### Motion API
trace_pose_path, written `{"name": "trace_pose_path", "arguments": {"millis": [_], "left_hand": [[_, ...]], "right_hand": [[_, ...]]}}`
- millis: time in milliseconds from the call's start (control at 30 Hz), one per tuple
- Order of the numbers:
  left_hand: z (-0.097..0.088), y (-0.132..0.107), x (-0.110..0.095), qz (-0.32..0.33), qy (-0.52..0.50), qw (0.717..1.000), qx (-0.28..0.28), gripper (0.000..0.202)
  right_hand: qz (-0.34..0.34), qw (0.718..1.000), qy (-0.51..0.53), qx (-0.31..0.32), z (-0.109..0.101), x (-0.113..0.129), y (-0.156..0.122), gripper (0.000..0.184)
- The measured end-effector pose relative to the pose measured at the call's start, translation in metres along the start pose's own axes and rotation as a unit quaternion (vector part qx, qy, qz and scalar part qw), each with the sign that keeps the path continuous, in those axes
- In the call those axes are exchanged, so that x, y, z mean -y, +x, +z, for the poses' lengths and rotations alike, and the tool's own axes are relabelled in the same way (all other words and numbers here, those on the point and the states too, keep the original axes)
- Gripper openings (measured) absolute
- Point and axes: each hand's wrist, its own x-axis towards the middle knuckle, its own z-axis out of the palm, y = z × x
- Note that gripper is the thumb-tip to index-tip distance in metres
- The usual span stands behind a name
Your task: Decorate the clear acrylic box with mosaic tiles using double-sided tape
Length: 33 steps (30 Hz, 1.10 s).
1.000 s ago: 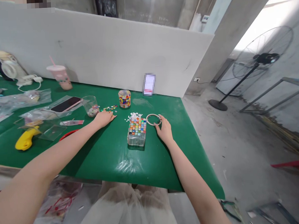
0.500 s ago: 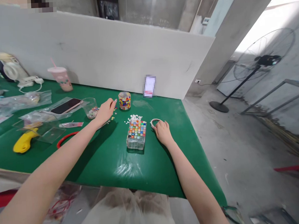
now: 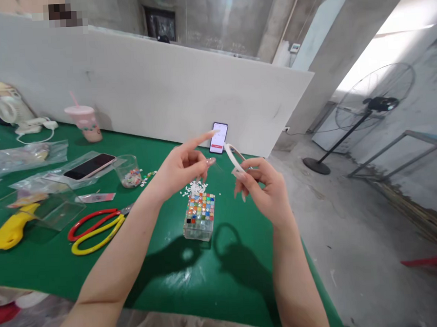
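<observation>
My right hand (image 3: 266,190) is raised above the green table (image 3: 165,264) and closed on a thin white ring (image 3: 234,157), held edge-on between thumb and fingers. My left hand (image 3: 182,168) hovers just left of it, index finger stretched out toward the ring, the other fingers curled in against the thumb; anything pinched there is too small to make out. Below both hands stands a clear box covered in coloured mosaic tiles (image 3: 200,215), with a small heap of white chips (image 3: 196,188) behind it.
Red and yellow scissors (image 3: 95,228), a yellow tool (image 3: 9,232), a clear cup of tiles (image 3: 129,169), a bagged phone (image 3: 89,166) and a pink drink cup (image 3: 82,123) lie to the left. A lit phone (image 3: 219,137) leans on the white partition. A floor fan (image 3: 376,104) stands right.
My right hand lifted the ring off the table and turned it on edge. My left hand left the loose tiles and rose to meet it. The camera tilted, showing the scissors.
</observation>
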Motion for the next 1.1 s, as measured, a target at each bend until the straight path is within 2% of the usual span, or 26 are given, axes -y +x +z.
{"name": "trace_pose_path", "arguments": {"millis": [67,167,267,400,467,533,600,667,700,833,933,1100], "left_hand": [[0.000,-0.001,-0.001,-0.008,-0.010,0.999,0.031,0.056],[-0.002,-0.001,0.001,-0.027,-0.022,0.996,0.078,0.061],[-0.007,-0.002,0.003,-0.037,-0.027,0.993,0.109,0.048],[-0.011,-0.015,-0.010,-0.025,-0.043,0.992,0.118,0.028],[-0.012,-0.023,-0.021,-0.019,-0.061,0.994,0.088,0.028],[-0.011,-0.028,-0.028,-0.014,-0.075,0.997,0.009,0.032],[-0.012,-0.027,-0.028,-0.002,-0.077,0.995,-0.065,0.021],[-0.013,-0.022,-0.021,0.006,-0.074,0.993,-0.096,0.009],[-0.013,-0.020,-0.018,0.004,-0.074,0.992,-0.099,0.011],[-0.013,-0.014,-0.009,-0.041,-0.086,0.994,-0.052,0.016],[-0.010,-0.016,-0.011,-0.070,-0.114,0.991,-0.002,0.020],[-0.007,-0.015,-0.011,-0.098,-0.139,0.985,0.042,0.028]], "right_hand": [[-0.015,1.000,0.008,0.002,0.001,0.007,-0.003,0.006],[-0.035,0.998,-0.017,0.048,0.003,0.009,-0.007,0.006],[-0.034,0.996,-0.031,0.071,0.004,0.006,-0.011,0.008],[-0.002,0.999,-0.019,0.038,0.004,0.002,-0.011,0.013],[0.008,0.999,-0.007,0.032,0.002,0.003,-0.013,0.012],[0.012,0.999,0.025,0.036,-0.001,0.006,-0.016,0.011],[0.018,0.997,0.064,0.039,-0.004,0.012,-0.021,0.010],[0.028,0.994,0.097,0.038,-0.006,0.018,-0.027,0.008],[0.034,0.993,0.109,0.034,-0.006,0.021,-0.030,0.009],[0.053,0.989,0.133,0.030,-0.007,0.025,-0.035,0.015],[0.062,0.985,0.149,0.051,-0.007,0.023,-0.032,0.013],[0.078,0.981,0.159,0.078,-0.010,0.018,-0.028,0.011]]}}
